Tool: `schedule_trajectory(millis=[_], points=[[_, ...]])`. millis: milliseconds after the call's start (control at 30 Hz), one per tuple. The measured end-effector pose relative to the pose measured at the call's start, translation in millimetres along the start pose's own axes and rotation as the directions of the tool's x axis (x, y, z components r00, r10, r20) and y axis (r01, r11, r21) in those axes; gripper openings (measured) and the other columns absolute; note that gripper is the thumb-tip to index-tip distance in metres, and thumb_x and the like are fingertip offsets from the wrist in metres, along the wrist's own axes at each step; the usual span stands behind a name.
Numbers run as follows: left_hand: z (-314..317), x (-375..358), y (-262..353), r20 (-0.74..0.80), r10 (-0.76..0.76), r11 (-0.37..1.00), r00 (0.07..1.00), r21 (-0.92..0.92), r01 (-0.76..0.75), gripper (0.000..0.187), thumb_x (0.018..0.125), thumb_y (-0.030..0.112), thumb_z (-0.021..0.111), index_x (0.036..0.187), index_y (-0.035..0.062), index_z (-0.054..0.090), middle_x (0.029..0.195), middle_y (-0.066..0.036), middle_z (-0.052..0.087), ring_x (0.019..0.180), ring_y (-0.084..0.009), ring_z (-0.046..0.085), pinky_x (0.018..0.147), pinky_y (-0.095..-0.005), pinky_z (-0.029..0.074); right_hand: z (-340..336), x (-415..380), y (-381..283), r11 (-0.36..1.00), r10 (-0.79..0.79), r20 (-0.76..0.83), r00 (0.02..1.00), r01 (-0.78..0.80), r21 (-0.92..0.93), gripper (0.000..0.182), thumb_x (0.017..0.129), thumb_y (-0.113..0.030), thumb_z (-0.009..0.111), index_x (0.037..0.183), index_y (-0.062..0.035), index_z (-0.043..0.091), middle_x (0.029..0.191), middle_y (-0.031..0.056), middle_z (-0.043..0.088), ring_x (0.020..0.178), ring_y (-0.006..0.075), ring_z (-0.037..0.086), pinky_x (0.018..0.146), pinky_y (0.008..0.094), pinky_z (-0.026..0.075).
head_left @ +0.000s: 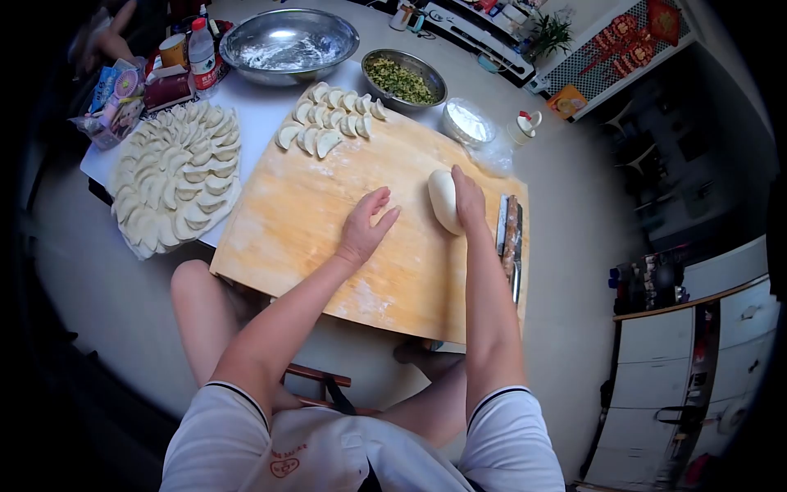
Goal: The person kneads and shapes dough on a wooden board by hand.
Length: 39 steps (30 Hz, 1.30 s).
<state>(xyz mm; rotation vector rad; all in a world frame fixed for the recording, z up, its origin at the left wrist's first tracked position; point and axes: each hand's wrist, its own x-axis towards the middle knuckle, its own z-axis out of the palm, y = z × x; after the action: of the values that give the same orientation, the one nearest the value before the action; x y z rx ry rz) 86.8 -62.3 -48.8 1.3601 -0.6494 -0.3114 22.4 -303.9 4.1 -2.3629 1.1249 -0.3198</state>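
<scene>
My left hand (pixel 367 225) hovers over the middle of the wooden board (pixel 328 197), fingers apart and nothing in it. At the right side of the board my right hand (pixel 470 199) is pressed against the right side of a smooth, oblong lump of white dough (pixel 443 201), its fingers partly hidden. Just right of that hand lie a rolling pin (pixel 511 230) and a flat blade-like tool (pixel 502 223). Toward the far left of the board, several folded dumplings (pixel 328 119) sit in rows.
Left of the board, a floured tray or cloth (pixel 141 252) is packed with dumplings (pixel 176 176). Behind stand a large metal basin (pixel 288 45), a bowl of chopped green filling (pixel 403 79), a bowl of flour (pixel 467 121) and a red-capped bottle (pixel 202 56).
</scene>
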Motion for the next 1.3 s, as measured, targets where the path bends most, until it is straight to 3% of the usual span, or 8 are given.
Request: schedule_trajectory(millis=[67, 200, 367, 533, 700, 900, 1000, 1300], points=[[0, 0, 1, -0.014, 0.017, 1.0, 1.0, -0.011, -0.017, 0.048, 0.093, 0.017, 0.068, 0.134, -0.004, 0.053, 0.128, -0.014, 0.062, 0.118, -0.0205, 0.06, 0.101, -0.0325, 0.047, -7, -33, 6, 0.985, -0.021, -0.101, 0.995, 0.038, 0.17, 0.067, 0.096, -0.06, 0.042, 0.131, -0.0061, 0.061, 0.128, 0.0246, 0.061, 0.124, 0.04, 0.053, 0.107, 0.0462, 0.037], [1, 0, -3, -0.02, 0.002, 1.0, 1.0, 0.006, -0.001, 0.049, 0.093, 0.016, 0.069, 0.134, -0.0037, 0.053, 0.129, -0.015, 0.062, 0.119, -0.0216, 0.06, 0.101, -0.033, 0.048, 9, -132, 0, 0.956, -0.294, -0.403, 0.867, 0.264, -0.13, 0.061, 0.091, -0.046, 0.062, 0.137, -0.0061, 0.054, 0.134, 0.0207, 0.053, 0.121, 0.0409, 0.049, 0.107, 0.0499, 0.035], [0, -3, 1, -0.039, 0.011, 0.999, 0.999, -0.038, -0.013, 0.049, 0.094, 0.019, 0.067, 0.136, -0.0031, 0.052, 0.132, -0.016, 0.059, 0.121, -0.0227, 0.058, 0.103, -0.0333, 0.046, -27, -230, -55, 0.83, -0.515, -0.187, 0.837, 0.432, -0.352, 0.064, 0.082, -0.042, 0.071, 0.136, -0.0116, 0.056, 0.136, 0.0192, 0.051, 0.124, 0.0359, 0.048, 0.105, 0.0588, 0.03], [-5, -3, 4, 0.008, -0.007, 0.999, 1.0, -0.054, 0.007, 0.049, 0.096, 0.023, 0.063, 0.136, -0.003, 0.051, 0.134, -0.016, 0.058, 0.124, -0.0233, 0.056, 0.104, -0.0339, 0.045, 5, -187, -48, 0.441, -0.865, -0.044, 0.5, 0.715, -0.543, 0.062, 0.078, -0.045, 0.072, 0.134, -0.0216, 0.059, 0.136, 0.0131, 0.055, 0.125, 0.0326, 0.051, 0.104, 0.0552, 0.035], [-3, -1, 7, 0.004, -0.006, 0.998, 1.0, -0.07, 0.006, 0.048, 0.096, 0.021, 0.063, 0.136, -0.0028, 0.051, 0.134, -0.015, 0.058, 0.124, -0.0227, 0.056, 0.103, -0.0336, 0.045, 4, -60, -28, 0.95, -0.285, -0.041, 0.958, 0.277, -0.146, 0.055, 0.083, -0.052, 0.067, 0.126, -0.0185, 0.068, 0.14, 0.0147, 0.055, 0.132, 0.032, 0.049, 0.111, 0.0499, 0.033], [-2, -2, 4, 0.009, -0.008, 1.0, 1.0, -0.001, 0.008, 0.048, 0.095, 0.018, 0.065, 0.136, -0.0034, 0.051, 0.133, -0.015, 0.059, 0.123, -0.0223, 0.057, 0.103, -0.0333, 0.046, 13, -11, 2, 0.897, 0.035, 0.139, 0.99, -0.093, 0.432, 0.052, 0.091, -0.051, 0.061, 0.114, -0.0073, 0.075, 0.12, 0.0129, 0.07, 0.112, 0.034, 0.063, 0.1, 0.04, 0.045], [-1, -1, 1, -0.018, 0.023, 1.0, 1.0, -0.012, -0.023, 0.049, 0.094, 0.022, 0.066, 0.134, -0.0035, 0.052, 0.13, -0.016, 0.06, 0.12, -0.0235, 0.059, 0.101, -0.034, 0.047, 26, -26, 22, 0.848, -0.044, -0.098, 0.994, 0.089, 0.523, 0.054, 0.094, -0.049, 0.057, 0.114, -0.0016, 0.072, 0.107, 0.0175, 0.073, 0.106, 0.037, 0.066, 0.094, 0.0371, 0.049], [2, 1, -8, -0.034, 0.028, 1.0, 0.999, 0.005, -0.028, 0.051, 0.094, 0.025, 0.067, 0.133, -0.0044, 0.053, 0.128, -0.017, 0.061, 0.117, -0.0251, 0.06, 0.1, -0.0349, 0.048, -35, -169, -9, 0.98, 0.2, 0.095, 0.975, -0.198, -0.025, 0.066, 0.095, -0.056, 0.053, 0.124, 0.0026, 0.062, 0.12, 0.0257, 0.065, 0.114, 0.0406, 0.06, 0.099, 0.0459, 0.044]])
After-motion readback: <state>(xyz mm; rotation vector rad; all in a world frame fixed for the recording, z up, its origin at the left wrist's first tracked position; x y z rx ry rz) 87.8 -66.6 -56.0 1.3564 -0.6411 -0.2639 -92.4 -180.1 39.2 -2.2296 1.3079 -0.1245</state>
